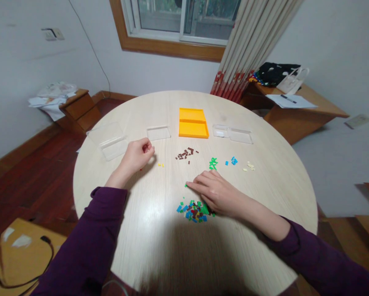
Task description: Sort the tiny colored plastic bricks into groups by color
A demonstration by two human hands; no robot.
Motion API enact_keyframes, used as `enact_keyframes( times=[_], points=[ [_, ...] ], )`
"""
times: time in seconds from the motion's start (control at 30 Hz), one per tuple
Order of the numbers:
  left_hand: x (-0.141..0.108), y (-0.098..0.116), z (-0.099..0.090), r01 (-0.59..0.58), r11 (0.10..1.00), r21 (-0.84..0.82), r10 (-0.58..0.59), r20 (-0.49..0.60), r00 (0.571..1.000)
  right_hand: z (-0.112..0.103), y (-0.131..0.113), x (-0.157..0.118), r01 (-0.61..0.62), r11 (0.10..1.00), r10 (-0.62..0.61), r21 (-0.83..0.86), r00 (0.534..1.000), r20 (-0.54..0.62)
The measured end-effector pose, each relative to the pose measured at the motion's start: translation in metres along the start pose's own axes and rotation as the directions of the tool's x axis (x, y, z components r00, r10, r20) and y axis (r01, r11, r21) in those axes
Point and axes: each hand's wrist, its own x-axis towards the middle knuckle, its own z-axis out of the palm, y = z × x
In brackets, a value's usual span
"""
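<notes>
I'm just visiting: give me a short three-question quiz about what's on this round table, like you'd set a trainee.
1. True or false: the orange tray holds the brown pieces.
2. Which hand rests flat beside the mixed pile of small coloured pieces? A) left hand B) right hand
3. Fill in: the green pieces lie between the brown pieces and the ____ pieces.

Key
1. False: the brown pieces lie on the round table, in front of the tray.
2. B: the right hand lies flat there; the left hand is curled into a loose fist, further left.
3. Blue: the blue pieces.
</notes>
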Motion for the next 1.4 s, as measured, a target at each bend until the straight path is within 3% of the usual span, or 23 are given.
enact_keyframes(
  times=[0.23,0.53,0.67,0.8,0.97,1.13,1.27,1.4],
  points=[
    [0.000,0.000,0.000,0.010,1.000,0.000,-0.010,0.003,1.000,0.005,0.005,-0.008,-0.037,0.998,0.037,-0.041,0.999,0.003],
    [0.001,0.002,0.000,0.027,1.000,0.011,-0.027,-0.003,1.000,-0.003,0.051,-0.045,-0.278,0.947,0.263,-0.161,0.959,-0.109],
    [0.001,0.001,0.001,0.035,0.999,0.013,-0.035,0.001,0.999,-0.012,0.035,-0.043,-0.213,0.973,0.200,-0.089,0.971,-0.131],
    [0.001,0.000,0.002,0.027,0.999,0.017,-0.027,0.004,1.000,-0.015,0.003,-0.029,-0.033,0.996,0.037,0.081,0.998,-0.051],
    [0.001,-0.002,0.002,0.014,1.000,0.008,-0.014,-0.007,1.000,-0.005,-0.017,-0.006,0.056,0.996,-0.060,0.067,0.997,0.049],
    [-0.001,-0.002,0.000,0.001,1.000,-0.012,-0.002,-0.011,1.000,0.000,-0.018,0.003,0.062,0.997,-0.067,0.048,0.991,0.118],
    [-0.001,0.001,-0.002,0.001,1.000,0.001,-0.001,-0.008,1.000,0.000,-0.009,-0.006,-0.001,1.000,-0.001,0.023,0.996,0.087],
    [0.000,0.003,-0.002,0.017,1.000,0.001,-0.017,-0.001,1.000,-0.001,0.015,-0.021,-0.105,0.994,0.106,-0.028,0.994,0.031]
  ],
)
